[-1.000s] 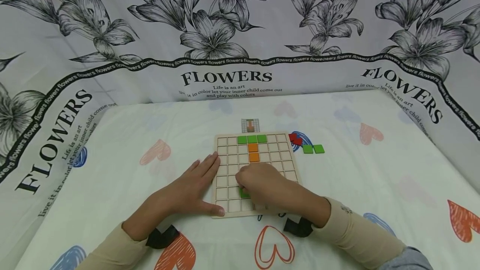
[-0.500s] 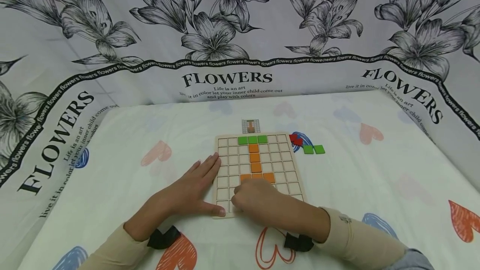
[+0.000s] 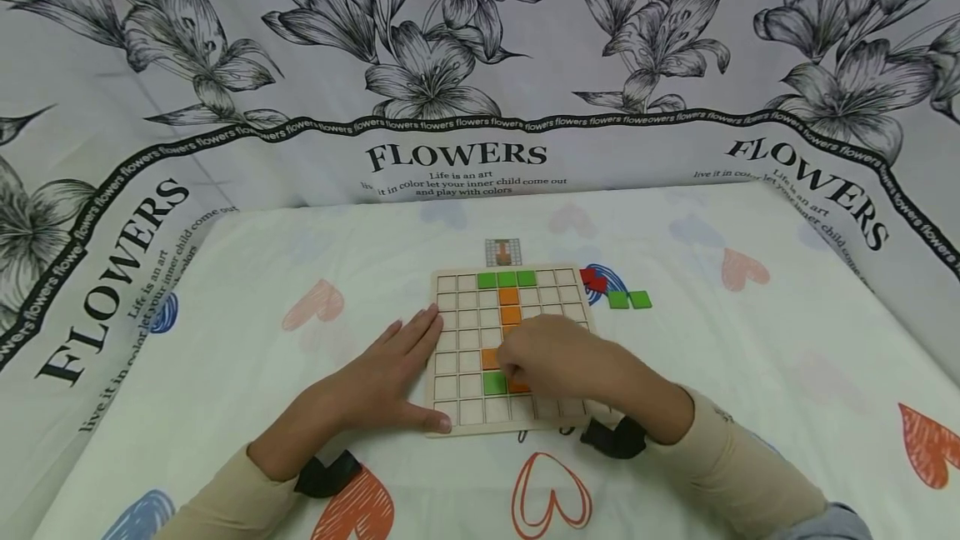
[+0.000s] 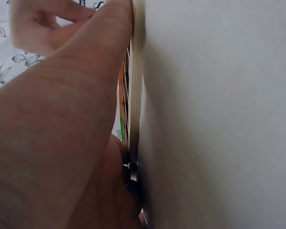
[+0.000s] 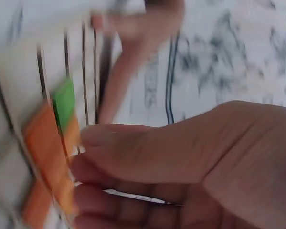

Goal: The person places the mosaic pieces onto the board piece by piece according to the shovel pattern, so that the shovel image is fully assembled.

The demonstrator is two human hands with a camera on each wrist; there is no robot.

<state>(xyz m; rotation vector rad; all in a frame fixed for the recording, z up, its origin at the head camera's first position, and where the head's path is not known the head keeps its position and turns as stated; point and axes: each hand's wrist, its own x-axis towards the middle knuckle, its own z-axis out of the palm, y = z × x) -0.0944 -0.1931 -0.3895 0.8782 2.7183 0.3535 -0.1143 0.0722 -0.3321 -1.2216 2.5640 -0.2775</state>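
Observation:
A wooden grid board [image 3: 467, 301] lies on the cloth. My left hand [image 3: 378, 373] rests flat against its left edge, fingers extended, thumb at the near corner. Over the lower middle of the grid, my right hand [image 3: 555, 357] has its fingers curled and its fingertips at the tiles. In the right wrist view, no tile shows between thumb and index finger [image 5: 92, 164]. An orange tile [image 3: 490, 358] and a green tile [image 3: 494, 382] show left of this hand. It hides other cells. Green tiles [image 3: 507, 279] fill part of the top row, with an orange column below.
A small card [image 3: 502, 252] with a printed grid pattern lies behind the board. Red tiles [image 3: 592, 279] sit by its far right corner, with two loose green tiles [image 3: 628, 300] farther right. Black straps [image 3: 327, 475] hang at both wrists.
My right hand moved down over the lower rows, uncovering an orange row, then went up and right. A green tile and part of an orange one now show below. The left hand stayed still.

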